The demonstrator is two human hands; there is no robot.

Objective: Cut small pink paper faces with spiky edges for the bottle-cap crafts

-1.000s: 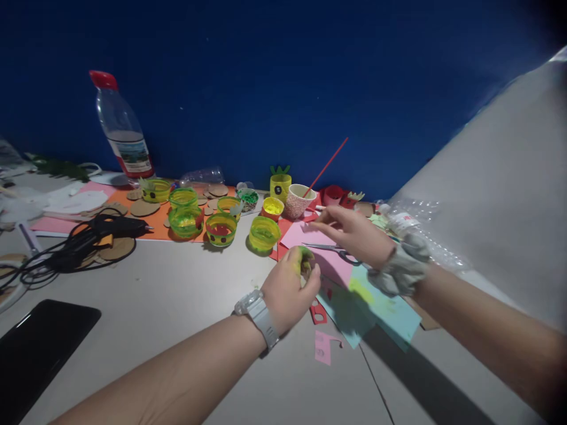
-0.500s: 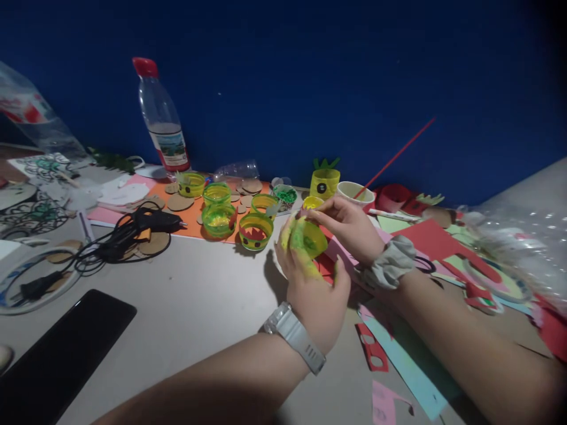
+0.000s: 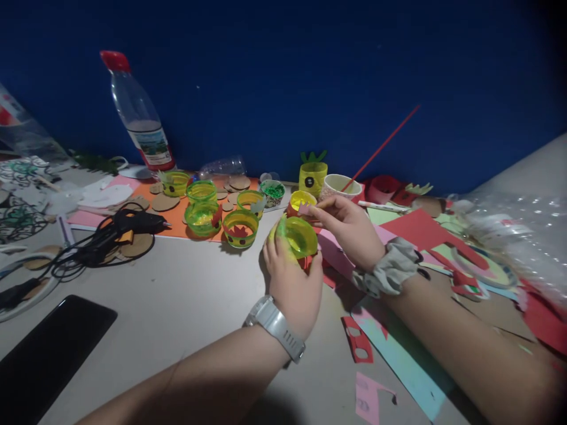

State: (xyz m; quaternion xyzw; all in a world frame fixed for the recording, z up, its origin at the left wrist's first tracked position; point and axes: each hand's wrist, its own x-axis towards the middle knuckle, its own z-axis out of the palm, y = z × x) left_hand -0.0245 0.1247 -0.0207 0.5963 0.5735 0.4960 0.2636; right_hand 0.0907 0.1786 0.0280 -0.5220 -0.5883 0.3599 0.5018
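Note:
My left hand (image 3: 293, 280) is wrapped around a yellow-green painted plastic cup (image 3: 299, 235), holding it just above the grey table (image 3: 186, 307). A white watch sits on that wrist. My right hand (image 3: 349, 227) pinches a small pink paper piece (image 3: 305, 208) at the cup's far rim. A grey scrunchie (image 3: 390, 268) is round my right wrist.
Several more green-yellow cups (image 3: 204, 215) stand on an orange sheet (image 3: 177, 221). Behind are a water bottle (image 3: 138, 115), a yellow pineapple cup (image 3: 312, 176) and a paper cup with a red stick (image 3: 339, 186). A glue gun (image 3: 133, 223), a phone (image 3: 48, 348) and coloured paper scraps (image 3: 420, 233) lie about.
My left hand took up the yellow-green cup and brought it low over the table. My right hand came in with the pink piece to its rim. The view swung right.

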